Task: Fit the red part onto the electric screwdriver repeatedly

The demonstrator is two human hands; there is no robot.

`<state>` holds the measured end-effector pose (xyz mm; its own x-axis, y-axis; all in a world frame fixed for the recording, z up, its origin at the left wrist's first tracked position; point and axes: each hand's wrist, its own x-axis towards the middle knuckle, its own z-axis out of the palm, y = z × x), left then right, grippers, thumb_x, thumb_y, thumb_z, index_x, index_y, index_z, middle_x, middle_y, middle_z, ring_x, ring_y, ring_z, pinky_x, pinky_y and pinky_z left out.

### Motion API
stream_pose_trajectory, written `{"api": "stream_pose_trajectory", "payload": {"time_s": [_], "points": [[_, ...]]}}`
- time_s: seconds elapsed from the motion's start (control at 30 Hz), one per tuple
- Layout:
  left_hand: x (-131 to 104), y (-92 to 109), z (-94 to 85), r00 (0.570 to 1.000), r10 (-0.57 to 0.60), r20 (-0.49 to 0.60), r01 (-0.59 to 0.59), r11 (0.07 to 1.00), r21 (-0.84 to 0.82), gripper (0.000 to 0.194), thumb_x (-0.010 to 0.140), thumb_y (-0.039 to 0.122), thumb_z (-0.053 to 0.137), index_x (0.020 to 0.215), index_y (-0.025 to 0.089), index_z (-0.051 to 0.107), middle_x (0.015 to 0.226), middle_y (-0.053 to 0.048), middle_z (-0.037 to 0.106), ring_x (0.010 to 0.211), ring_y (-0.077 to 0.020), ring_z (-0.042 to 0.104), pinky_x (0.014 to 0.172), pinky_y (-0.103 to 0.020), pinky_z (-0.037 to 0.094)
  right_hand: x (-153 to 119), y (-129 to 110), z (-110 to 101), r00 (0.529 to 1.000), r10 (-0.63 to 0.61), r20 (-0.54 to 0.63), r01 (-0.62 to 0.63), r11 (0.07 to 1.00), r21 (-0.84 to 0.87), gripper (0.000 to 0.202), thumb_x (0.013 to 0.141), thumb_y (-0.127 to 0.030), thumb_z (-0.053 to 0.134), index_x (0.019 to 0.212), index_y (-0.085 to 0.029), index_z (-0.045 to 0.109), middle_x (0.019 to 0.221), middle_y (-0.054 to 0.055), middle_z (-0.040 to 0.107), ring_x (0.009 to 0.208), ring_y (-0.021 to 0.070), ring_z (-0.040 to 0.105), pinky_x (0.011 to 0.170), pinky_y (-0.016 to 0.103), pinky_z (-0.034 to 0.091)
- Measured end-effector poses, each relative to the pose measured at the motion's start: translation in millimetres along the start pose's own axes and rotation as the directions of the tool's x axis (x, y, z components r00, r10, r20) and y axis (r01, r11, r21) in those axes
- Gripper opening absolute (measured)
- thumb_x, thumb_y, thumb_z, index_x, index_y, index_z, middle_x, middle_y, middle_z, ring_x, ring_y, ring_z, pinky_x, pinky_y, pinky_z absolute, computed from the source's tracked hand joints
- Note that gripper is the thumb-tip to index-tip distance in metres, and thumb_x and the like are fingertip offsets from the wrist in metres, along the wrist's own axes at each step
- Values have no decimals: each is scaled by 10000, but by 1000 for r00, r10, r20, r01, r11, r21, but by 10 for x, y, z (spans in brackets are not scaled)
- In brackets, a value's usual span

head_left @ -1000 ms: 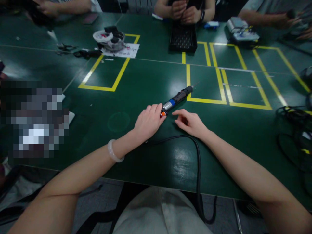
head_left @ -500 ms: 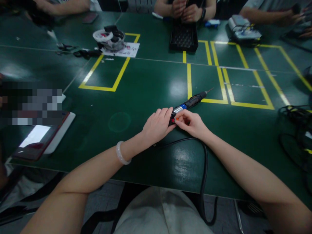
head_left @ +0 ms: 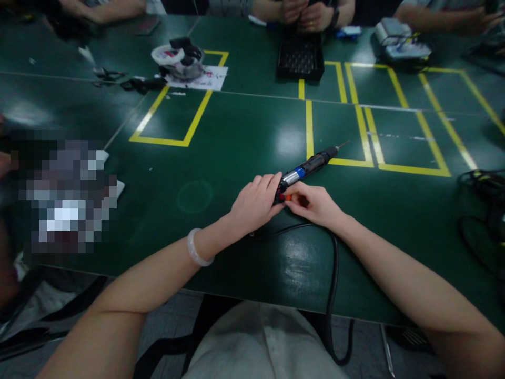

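Observation:
An electric screwdriver [head_left: 307,167], black and silver with a blue band and a long thin bit, lies slantwise over the green table, its tip pointing to the upper right. My left hand [head_left: 255,201] is wrapped around its rear end and hides part of the body. At that end, the thumb and fingers of my right hand [head_left: 314,202] are pinched together on a small orange piece [head_left: 288,197], with a bit of red beside it. What this piece is I cannot make out. A black cable [head_left: 334,273] runs below my right hand and over the table's front edge.
Yellow tape outlines [head_left: 414,169] mark the table [head_left: 236,129]. A black tray [head_left: 300,58] stands at the back before a co-worker's hands. A tape-like roll bundle [head_left: 179,60] sits at back left, a grey device [head_left: 400,42] at back right. Cables [head_left: 479,210] coil at the right.
The view has shifted slightly, so the table's things appear a little further right. Both hands stay at the screwdriver's rear end, with more of the orange piece showing between the right fingers.

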<state>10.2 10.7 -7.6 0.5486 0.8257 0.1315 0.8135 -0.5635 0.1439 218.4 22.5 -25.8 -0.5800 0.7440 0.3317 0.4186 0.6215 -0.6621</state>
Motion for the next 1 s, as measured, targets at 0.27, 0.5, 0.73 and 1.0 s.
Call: {"api": "stream_pose_trajectory", "payload": {"time_s": [0.27, 0.5, 0.73, 1.0], "points": [[10, 0, -28, 1000, 2, 27, -1, 1000, -9, 706, 941, 345, 691, 1504, 57, 377, 1389, -198, 537, 1175, -324, 534, 982, -418, 494, -7, -1, -28, 969, -239, 56, 245, 920, -305, 107, 976, -259, 582, 982, -184, 658, 880, 50, 732, 735, 154, 664, 640, 253, 465], [10, 16, -33, 999, -6, 38, 5, 1000, 20, 811, 931, 477, 710, 1513, 20, 378, 1399, -204, 537, 1174, -329, 532, 983, -416, 491, -11, -25, -41, 959, -282, 18, 274, 912, -306, 164, 984, -252, 570, 1002, -164, 707, 849, 48, 731, 721, 145, 659, 640, 258, 466], [13, 29, -26, 999, -28, 37, 27, 999, 31, 665, 1001, 393, 626, 1512, 43, 384, 1396, -194, 540, 1175, -318, 534, 969, -410, 492, -13, -25, -23, 972, -235, 7, 229, 936, -269, 205, 1003, -272, 540, 1020, -176, 721, 870, 55, 741, 745, 149, 672, 658, 255, 476], [31, 42, -5, 999, -45, 30, 44, 998, 41, 639, 1006, 360, 636, 1503, 26, 414, 1366, -188, 554, 1146, -322, 539, 968, -413, 480, -11, -26, -38, 991, -133, -28, 127, 978, -164, 148, 981, -290, 573, 1009, -179, 667, 698, -16, 628, 574, 104, 564, 591, 223, 423]]}}
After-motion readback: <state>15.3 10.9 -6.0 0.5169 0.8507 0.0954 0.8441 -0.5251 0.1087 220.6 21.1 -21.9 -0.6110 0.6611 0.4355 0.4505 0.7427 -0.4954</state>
